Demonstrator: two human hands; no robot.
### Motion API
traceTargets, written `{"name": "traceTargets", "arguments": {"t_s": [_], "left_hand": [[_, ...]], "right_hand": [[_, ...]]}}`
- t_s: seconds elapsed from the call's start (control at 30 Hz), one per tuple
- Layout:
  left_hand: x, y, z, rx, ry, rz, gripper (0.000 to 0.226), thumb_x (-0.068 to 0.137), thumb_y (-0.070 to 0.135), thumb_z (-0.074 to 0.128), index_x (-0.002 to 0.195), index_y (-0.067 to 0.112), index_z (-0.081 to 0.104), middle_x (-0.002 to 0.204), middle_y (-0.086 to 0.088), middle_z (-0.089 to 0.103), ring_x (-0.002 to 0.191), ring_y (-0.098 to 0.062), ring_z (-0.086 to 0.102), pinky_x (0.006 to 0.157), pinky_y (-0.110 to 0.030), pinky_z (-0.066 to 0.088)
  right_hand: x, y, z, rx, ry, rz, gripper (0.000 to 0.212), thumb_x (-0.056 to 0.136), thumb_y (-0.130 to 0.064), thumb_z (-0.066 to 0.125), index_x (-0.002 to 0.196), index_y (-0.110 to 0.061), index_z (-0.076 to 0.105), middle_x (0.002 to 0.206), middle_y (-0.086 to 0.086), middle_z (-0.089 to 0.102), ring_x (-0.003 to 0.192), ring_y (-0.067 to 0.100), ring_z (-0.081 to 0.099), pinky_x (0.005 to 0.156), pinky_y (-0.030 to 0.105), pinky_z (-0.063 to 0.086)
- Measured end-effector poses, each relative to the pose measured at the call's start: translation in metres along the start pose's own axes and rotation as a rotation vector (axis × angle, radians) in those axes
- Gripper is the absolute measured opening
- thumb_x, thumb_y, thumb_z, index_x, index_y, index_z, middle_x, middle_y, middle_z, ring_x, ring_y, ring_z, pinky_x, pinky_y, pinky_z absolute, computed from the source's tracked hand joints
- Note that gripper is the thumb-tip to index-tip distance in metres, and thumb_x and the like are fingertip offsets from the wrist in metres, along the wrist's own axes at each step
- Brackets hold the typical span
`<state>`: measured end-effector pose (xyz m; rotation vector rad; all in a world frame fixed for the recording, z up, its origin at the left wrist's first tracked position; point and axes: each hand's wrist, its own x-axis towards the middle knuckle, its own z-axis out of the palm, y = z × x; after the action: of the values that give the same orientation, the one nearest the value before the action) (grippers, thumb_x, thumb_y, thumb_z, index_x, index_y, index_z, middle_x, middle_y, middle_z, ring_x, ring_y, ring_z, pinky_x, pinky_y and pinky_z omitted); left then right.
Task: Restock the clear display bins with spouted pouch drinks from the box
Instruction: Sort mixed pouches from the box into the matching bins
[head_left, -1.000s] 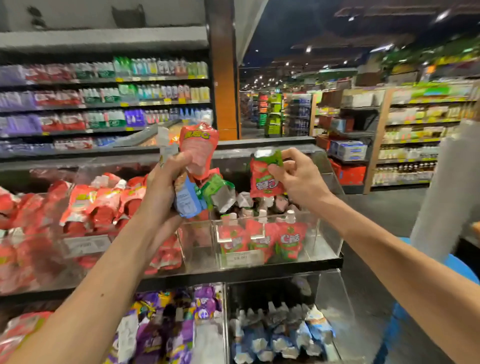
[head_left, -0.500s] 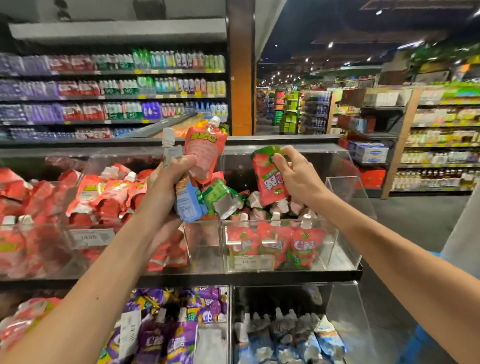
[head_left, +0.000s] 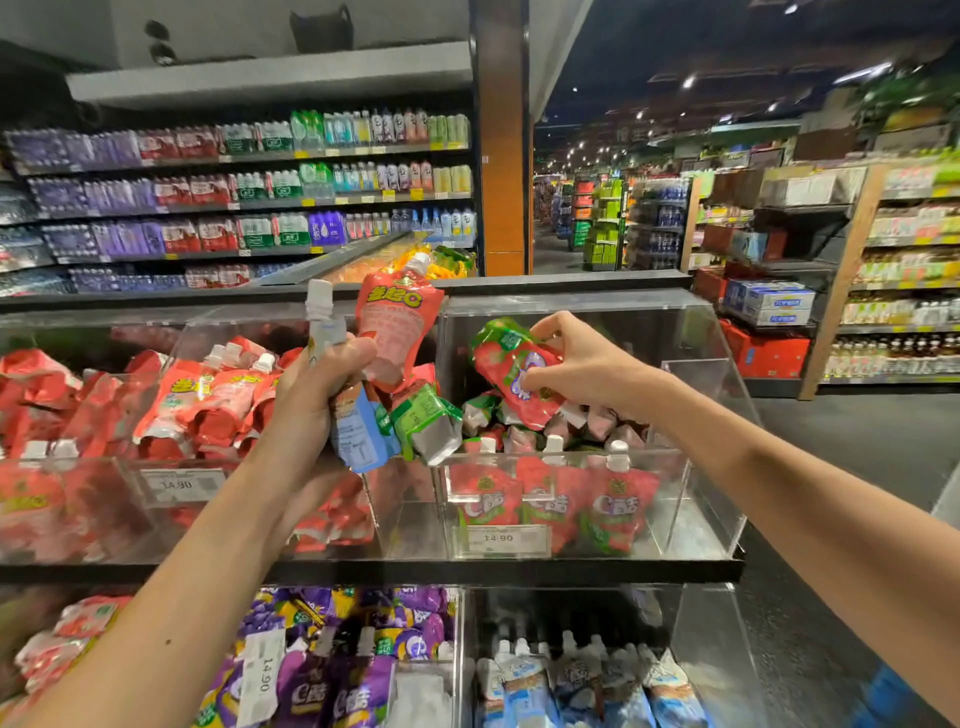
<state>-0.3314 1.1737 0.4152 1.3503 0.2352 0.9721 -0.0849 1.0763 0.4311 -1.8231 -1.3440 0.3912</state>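
My left hand (head_left: 317, 395) grips a bunch of spouted pouches: a pink-red one (head_left: 397, 322) standing up, a blue one (head_left: 358, 431) and a green one (head_left: 428, 421) hanging below. My right hand (head_left: 587, 364) holds a red and green strawberry pouch (head_left: 511, 374) tilted over the upper right clear bin (head_left: 696, 499). That bin holds more strawberry pouches (head_left: 550, 499), some upright along its front wall. The box is out of view.
A clear bin (head_left: 171, 483) to the left is full of red pouches. Below the black shelf edge (head_left: 467, 571) sit bins of purple pouches (head_left: 337, 670) and pale blue pouches (head_left: 571, 686). Drink shelves (head_left: 249, 197) rise behind. An aisle opens at right.
My right hand has tipped the strawberry pouch from upright to lying slanted and lowered it a little toward the bin. The left hand keeps its bunch in about the same place.
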Motion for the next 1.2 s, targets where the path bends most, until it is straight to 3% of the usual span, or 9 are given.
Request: {"name": "traceTargets", "arguments": {"t_s": [0.17,0.37,0.57,0.7,0.77,0.87,0.97,1.1,1.2], "left_hand": [[-0.001,-0.001,-0.004,-0.006,-0.008,-0.016,0.026,0.069,0.037,0.072,0.080,0.020,0.056,0.077,0.000,0.055,0.066,-0.013,0.055,0.064,-0.032,0.051],[-0.004,-0.002,-0.006,0.027,0.008,-0.021,0.027,0.067,0.040,0.073,0.080,0.021,0.059,0.077,-0.001,0.059,0.066,-0.014,0.057,0.060,-0.030,0.053],[-0.002,-0.003,-0.008,0.050,0.070,-0.037,0.036,0.063,0.041,0.076,0.085,0.020,0.058,0.083,-0.005,0.057,0.072,-0.018,0.055,0.064,-0.033,0.051],[-0.001,-0.003,-0.003,0.036,0.024,0.000,0.027,0.064,0.039,0.074,0.080,0.022,0.060,0.076,0.001,0.061,0.066,-0.011,0.060,0.061,-0.026,0.052],[-0.001,-0.003,-0.002,0.051,0.006,0.017,0.023,0.065,0.038,0.073,0.076,0.024,0.060,0.075,0.002,0.061,0.066,-0.010,0.060,0.063,-0.027,0.051],[-0.003,-0.002,-0.001,0.051,-0.010,0.045,0.022,0.065,0.036,0.074,0.077,0.024,0.060,0.074,0.002,0.062,0.067,-0.011,0.061,0.063,-0.026,0.052],[-0.005,0.000,-0.003,0.041,0.018,0.033,0.037,0.061,0.036,0.076,0.089,0.021,0.057,0.077,0.001,0.064,0.069,-0.011,0.063,0.060,-0.026,0.054],[-0.005,0.000,-0.008,0.069,0.030,0.010,0.042,0.061,0.040,0.076,0.093,0.021,0.056,0.082,0.001,0.063,0.072,-0.013,0.062,0.064,-0.029,0.054],[-0.005,-0.004,-0.008,0.067,0.042,0.009,0.045,0.062,0.039,0.077,0.096,0.019,0.056,0.083,0.000,0.064,0.074,-0.015,0.062,0.067,-0.031,0.053]], "right_hand": [[0.003,0.002,-0.003,-0.016,-0.075,-0.076,0.050,0.073,-0.012,0.085,0.114,-0.017,0.056,0.105,0.006,0.061,0.057,0.000,0.050,0.054,0.018,0.042],[0.003,-0.010,-0.008,-0.116,-0.198,-0.153,0.026,0.073,-0.017,0.088,0.091,-0.018,0.069,0.071,-0.007,0.071,0.057,0.010,0.059,0.056,0.030,0.045],[0.010,-0.028,-0.013,-0.325,-0.301,-0.130,0.024,0.071,-0.028,0.089,0.088,-0.020,0.075,0.081,-0.005,0.074,0.078,0.019,0.071,0.064,0.039,0.058],[0.016,-0.040,0.001,-0.444,-0.343,-0.143,0.027,0.073,-0.030,0.087,0.093,-0.015,0.075,0.088,0.001,0.075,0.079,0.018,0.072,0.057,0.024,0.053],[0.019,-0.043,0.004,-0.439,-0.330,-0.142,0.033,0.072,-0.032,0.088,0.097,-0.015,0.074,0.091,0.001,0.074,0.078,0.016,0.070,0.059,0.024,0.052],[0.025,-0.037,0.004,-0.284,-0.240,-0.057,0.041,0.075,-0.031,0.086,0.108,-0.017,0.066,0.090,0.000,0.066,0.073,0.012,0.062,0.055,0.022,0.047],[0.027,-0.024,0.006,-0.093,-0.146,0.083,0.034,0.081,-0.029,0.081,0.104,-0.013,0.063,0.081,0.003,0.067,0.059,0.008,0.062,0.048,0.019,0.047],[0.023,-0.009,0.014,0.147,-0.039,0.291,0.032,0.086,-0.021,0.077,0.106,0.002,0.067,0.073,0.006,0.066,0.040,0.003,0.059,0.038,0.015,0.043],[0.019,-0.001,0.025,-0.221,-0.035,0.238,0.046,0.083,-0.030,0.080,0.112,0.003,0.065,0.084,0.008,0.066,0.061,0.014,0.064,0.057,0.025,0.051]]}}
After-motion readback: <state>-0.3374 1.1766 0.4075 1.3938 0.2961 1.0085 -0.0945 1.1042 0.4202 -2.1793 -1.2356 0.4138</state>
